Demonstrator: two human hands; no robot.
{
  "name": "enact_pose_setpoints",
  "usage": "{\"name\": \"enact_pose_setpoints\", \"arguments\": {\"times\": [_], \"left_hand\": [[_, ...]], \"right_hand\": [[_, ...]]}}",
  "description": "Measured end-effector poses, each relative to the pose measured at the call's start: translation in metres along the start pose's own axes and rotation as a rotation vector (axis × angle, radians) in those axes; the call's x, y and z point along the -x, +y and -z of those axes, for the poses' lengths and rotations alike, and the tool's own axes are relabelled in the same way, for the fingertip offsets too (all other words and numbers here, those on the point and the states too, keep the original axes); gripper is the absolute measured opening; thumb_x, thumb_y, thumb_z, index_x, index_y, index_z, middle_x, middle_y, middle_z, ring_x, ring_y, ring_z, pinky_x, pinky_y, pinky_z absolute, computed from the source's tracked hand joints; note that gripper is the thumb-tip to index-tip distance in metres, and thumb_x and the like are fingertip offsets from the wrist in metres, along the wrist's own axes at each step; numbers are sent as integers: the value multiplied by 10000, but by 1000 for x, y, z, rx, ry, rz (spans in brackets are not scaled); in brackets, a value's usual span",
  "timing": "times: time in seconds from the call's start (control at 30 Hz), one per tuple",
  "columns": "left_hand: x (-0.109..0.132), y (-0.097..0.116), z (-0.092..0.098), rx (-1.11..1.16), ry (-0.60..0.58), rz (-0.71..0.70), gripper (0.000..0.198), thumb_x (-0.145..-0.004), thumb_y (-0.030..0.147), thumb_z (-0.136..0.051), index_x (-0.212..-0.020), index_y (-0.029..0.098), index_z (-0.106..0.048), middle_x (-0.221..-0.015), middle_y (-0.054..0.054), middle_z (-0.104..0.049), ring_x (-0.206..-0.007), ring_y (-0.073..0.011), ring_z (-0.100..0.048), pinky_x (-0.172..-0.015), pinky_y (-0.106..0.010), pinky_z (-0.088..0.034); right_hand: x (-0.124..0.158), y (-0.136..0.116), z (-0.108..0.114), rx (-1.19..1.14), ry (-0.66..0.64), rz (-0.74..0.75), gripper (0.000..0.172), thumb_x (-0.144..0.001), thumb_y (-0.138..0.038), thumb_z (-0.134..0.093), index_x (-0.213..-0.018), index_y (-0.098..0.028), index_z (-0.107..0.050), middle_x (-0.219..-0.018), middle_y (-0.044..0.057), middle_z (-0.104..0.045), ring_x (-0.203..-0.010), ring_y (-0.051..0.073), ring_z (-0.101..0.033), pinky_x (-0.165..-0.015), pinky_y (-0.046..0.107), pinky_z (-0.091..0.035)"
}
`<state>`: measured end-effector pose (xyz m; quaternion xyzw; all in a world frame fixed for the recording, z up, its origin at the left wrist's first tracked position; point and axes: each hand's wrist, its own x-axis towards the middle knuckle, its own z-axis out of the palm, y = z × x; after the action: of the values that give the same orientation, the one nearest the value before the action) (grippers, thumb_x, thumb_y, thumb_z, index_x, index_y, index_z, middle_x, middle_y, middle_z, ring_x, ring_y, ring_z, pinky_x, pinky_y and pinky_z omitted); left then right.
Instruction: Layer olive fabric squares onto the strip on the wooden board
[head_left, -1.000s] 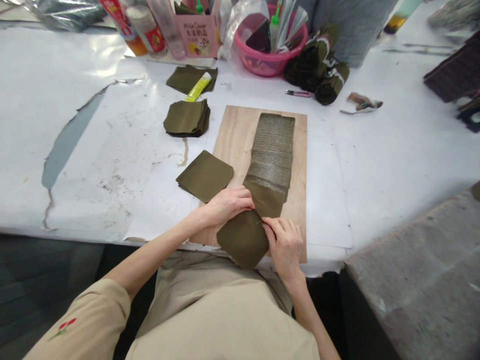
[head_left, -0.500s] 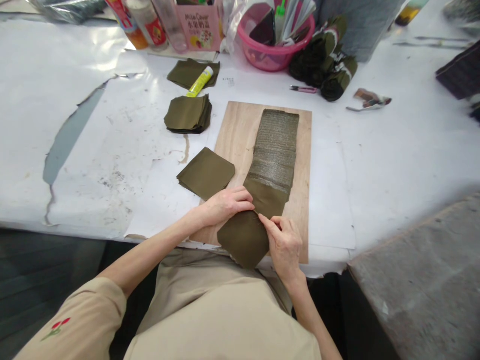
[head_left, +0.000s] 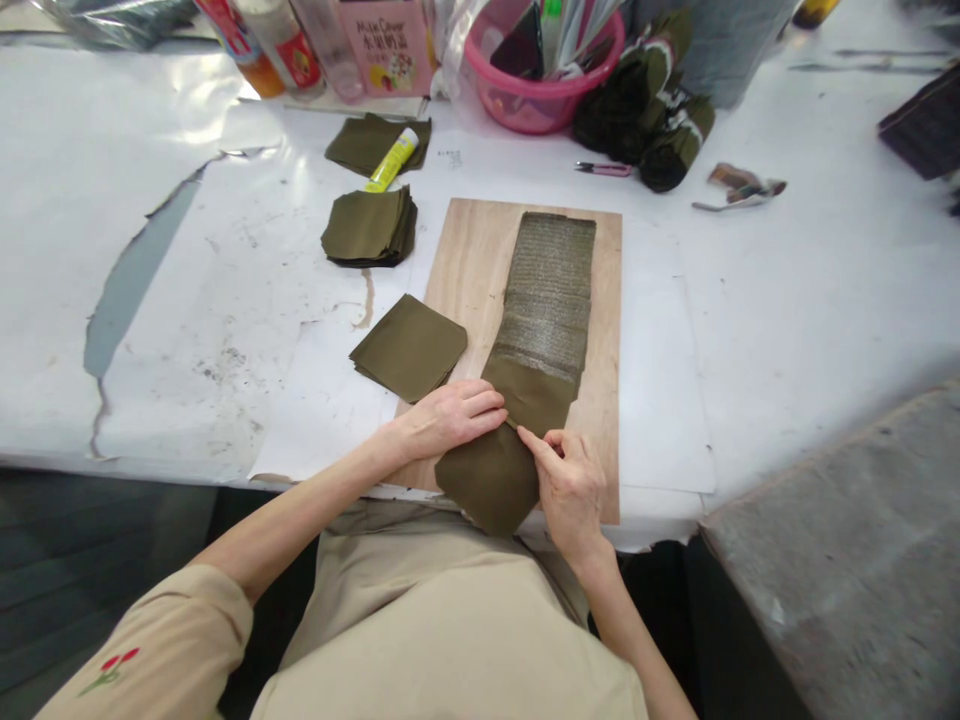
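Note:
A wooden board lies on the white table, bearing a long overlapped row of olive fabric squares. The nearest olive square hangs over the board's near edge. My left hand lies flat on it with fingers stretched toward the row. My right hand pinches that square's right corner between thumb and forefinger. A loose stack of olive squares sits just left of my left hand, half on the board.
Two more olive stacks lie farther back, the far one under a yellow glue stick. A pink basin, rolled dark fabric, pink snips and bottles line the back. A grey slab stands at right.
My right hand's pinch has shifted slightly up along the square's edge toward the left fingertips. The camera has tilted a little; the fabric pieces stay where they were.

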<state>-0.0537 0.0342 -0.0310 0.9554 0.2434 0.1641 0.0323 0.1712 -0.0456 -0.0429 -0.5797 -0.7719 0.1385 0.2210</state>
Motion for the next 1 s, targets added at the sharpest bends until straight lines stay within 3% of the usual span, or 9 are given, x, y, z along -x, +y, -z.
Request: {"name": "enact_pose_setpoints", "arguments": {"times": [1.0], "left_hand": [[0,1,-1,-103,-16,-46,187,-971,128,-473,-1095,117,-614,-1068,-101,-657,-1012,-189,-610,-903,-336,-556]], "right_hand": [[-1,-2,1,149,-38,53,410,-924,-126,-555,-1268,-338,-627,-912,35,-557,-856,172,-469,-748,282,-401]]}}
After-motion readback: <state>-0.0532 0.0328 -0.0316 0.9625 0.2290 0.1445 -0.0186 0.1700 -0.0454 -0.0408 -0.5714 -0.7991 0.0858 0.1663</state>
